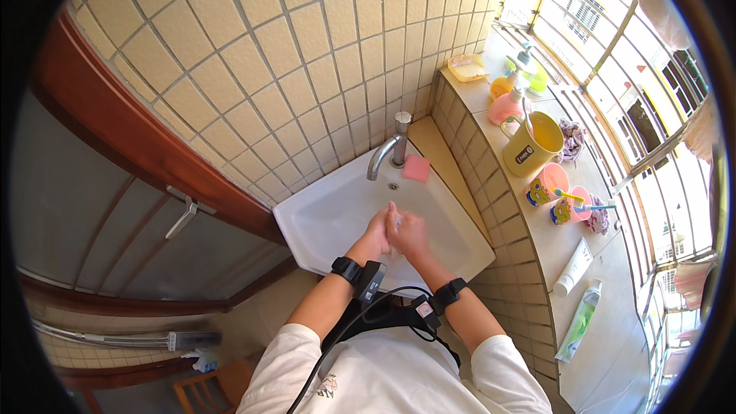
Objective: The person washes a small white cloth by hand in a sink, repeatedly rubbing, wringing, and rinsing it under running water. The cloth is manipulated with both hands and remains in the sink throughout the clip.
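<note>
Over the basin of a white ceramic corner sink (322, 218), my left hand (376, 233) and my right hand (411, 234) are pressed together. The right hand is curled and slightly blurred. A small whitish patch, perhaps lather, shows between them, and whatever lies between the palms is hidden. Beyond the hands stands a chrome faucet (376, 158) with its spout over the basin. No stream of water can be made out below it. A pink sponge or soap bar (416, 168) rests on the sink's rim beside the faucet base.
On the tiled ledge (552, 241) at right stand pump bottles (507, 108), a yellow mug (526, 152) and two cartoon cups (543, 187) with toothbrushes. Two tubes (575, 267) lie nearer. A brown-framed door (144, 230) is at left. A cable (328, 351) crosses my shirt.
</note>
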Motion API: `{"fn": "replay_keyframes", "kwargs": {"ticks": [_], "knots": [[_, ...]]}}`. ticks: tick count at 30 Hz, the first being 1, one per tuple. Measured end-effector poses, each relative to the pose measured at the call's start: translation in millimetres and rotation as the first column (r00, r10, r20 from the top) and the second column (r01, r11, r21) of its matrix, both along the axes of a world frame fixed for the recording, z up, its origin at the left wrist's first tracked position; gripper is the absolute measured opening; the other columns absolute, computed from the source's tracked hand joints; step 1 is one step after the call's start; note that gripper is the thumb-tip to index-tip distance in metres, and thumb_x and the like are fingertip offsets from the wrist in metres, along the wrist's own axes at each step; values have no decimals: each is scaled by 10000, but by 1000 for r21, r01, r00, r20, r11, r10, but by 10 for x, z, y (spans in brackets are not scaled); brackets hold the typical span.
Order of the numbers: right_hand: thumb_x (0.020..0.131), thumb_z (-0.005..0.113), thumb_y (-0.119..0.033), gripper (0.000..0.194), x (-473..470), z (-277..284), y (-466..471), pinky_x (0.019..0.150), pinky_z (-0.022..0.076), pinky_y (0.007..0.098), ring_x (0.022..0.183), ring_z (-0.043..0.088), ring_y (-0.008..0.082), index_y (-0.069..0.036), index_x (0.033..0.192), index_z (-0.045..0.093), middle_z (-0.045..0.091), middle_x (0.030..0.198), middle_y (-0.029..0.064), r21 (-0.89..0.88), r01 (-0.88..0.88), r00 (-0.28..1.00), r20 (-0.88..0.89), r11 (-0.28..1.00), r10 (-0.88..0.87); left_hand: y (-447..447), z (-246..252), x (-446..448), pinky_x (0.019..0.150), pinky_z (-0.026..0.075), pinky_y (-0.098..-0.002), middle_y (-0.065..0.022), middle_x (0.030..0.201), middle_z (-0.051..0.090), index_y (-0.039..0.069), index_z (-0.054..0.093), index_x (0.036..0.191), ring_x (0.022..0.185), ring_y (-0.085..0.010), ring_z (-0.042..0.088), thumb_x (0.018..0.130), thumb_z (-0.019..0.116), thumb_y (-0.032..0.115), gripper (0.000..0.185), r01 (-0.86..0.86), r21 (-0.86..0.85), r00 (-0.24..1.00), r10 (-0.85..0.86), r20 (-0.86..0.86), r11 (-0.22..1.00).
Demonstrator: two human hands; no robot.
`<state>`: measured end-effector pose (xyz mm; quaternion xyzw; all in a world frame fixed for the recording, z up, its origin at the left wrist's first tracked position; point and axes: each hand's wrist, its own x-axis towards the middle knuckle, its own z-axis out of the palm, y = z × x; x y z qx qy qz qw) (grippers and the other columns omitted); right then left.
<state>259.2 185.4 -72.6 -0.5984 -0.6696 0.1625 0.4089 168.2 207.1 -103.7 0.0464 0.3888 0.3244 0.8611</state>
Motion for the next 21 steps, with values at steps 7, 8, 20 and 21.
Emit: {"fn": "replay_keyframes", "kwargs": {"ticks": [7, 8, 20, 21], "knots": [[825, 506, -362, 477, 17, 119, 55, 412, 427, 413, 447, 541, 351, -14, 507, 579, 535, 516, 204, -51, 109, 984, 148, 993, -101, 18, -26, 83, 627, 495, -398, -63, 778, 609, 109, 549, 818, 685, -215, 598, 879, 400, 420, 351, -67, 99, 977, 45, 209, 993], [826, 504, -366, 471, -46, 144, 58, 436, 439, 413, 446, 542, 348, -22, 515, 587, 540, 513, 193, 196, -22, 993, 115, 980, -1, -2, -30, 50, 642, 494, -407, -64, 785, 610, 108, 548, 819, 690, -219, 599, 879, 398, 425, 356, -103, 180, 959, 50, 280, 978], [842, 465, -413, 530, 62, 113, 86, 397, 424, 414, 406, 520, 349, -25, 497, 575, 535, 492, 192, 50, 59, 983, 173, 997, -67, -21, 51, 34, 578, 489, -376, -67, 764, 608, 111, 553, 819, 654, -202, 591, 876, 386, 377, 319, 53, 38, 988, -58, 140, 998], [842, 466, -412, 527, 77, 99, 80, 397, 421, 417, 408, 520, 352, -25, 501, 576, 534, 489, 189, -37, 113, 981, 165, 993, -105, -24, 56, 56, 541, 483, -352, -55, 737, 606, 125, 555, 786, 619, -191, 582, 874, 394, 361, 298, 70, -15, 992, -68, 108, 997]]}}
